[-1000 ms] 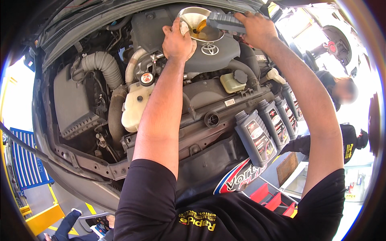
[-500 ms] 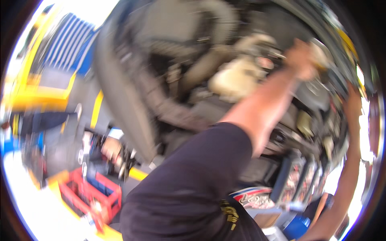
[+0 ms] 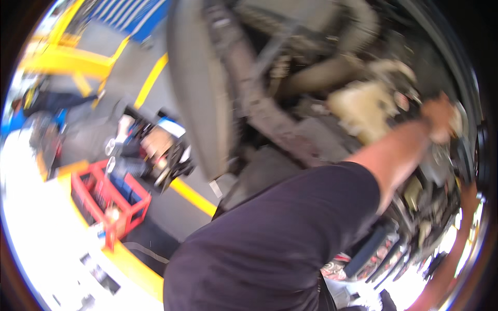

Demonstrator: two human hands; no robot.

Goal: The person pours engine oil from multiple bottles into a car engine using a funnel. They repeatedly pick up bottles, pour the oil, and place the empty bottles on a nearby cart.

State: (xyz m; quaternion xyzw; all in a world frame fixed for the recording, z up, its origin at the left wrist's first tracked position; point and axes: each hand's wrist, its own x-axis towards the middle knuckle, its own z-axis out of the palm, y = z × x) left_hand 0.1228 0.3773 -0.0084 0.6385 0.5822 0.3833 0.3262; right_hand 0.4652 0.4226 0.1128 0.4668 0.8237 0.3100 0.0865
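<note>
My left arm, in a dark short sleeve, reaches across an open engine bay. At its end my left hand (image 3: pixel 440 120) is smeared by motion, its fingers seeming bent, against a pale rounded part (image 3: pixel 457 122) that I cannot name. A cream-coloured plastic reservoir (image 3: pixel 360 109) sits left of that hand, among dark hoses and pipes. Along the right rim stretches my right arm, with my right hand (image 3: pixel 469 194) blurred beside the edge of the bay; its fingers cannot be made out, nor whether they hold anything.
A grey body panel (image 3: pixel 199 98) borders the bay on the left. Beyond it lie a grey floor with yellow lines (image 3: pixel 193 197), a red open-frame carrier (image 3: pixel 137 210) and a cluster of tools and boxes (image 3: pixel 155 142). A yellow frame (image 3: pixel 67 59) and a person (image 3: pixel 57 101) are farther off.
The whole view has swung, so the engine bay and both arms appear farther right and lower. My left hand remains by the same pale part.
</note>
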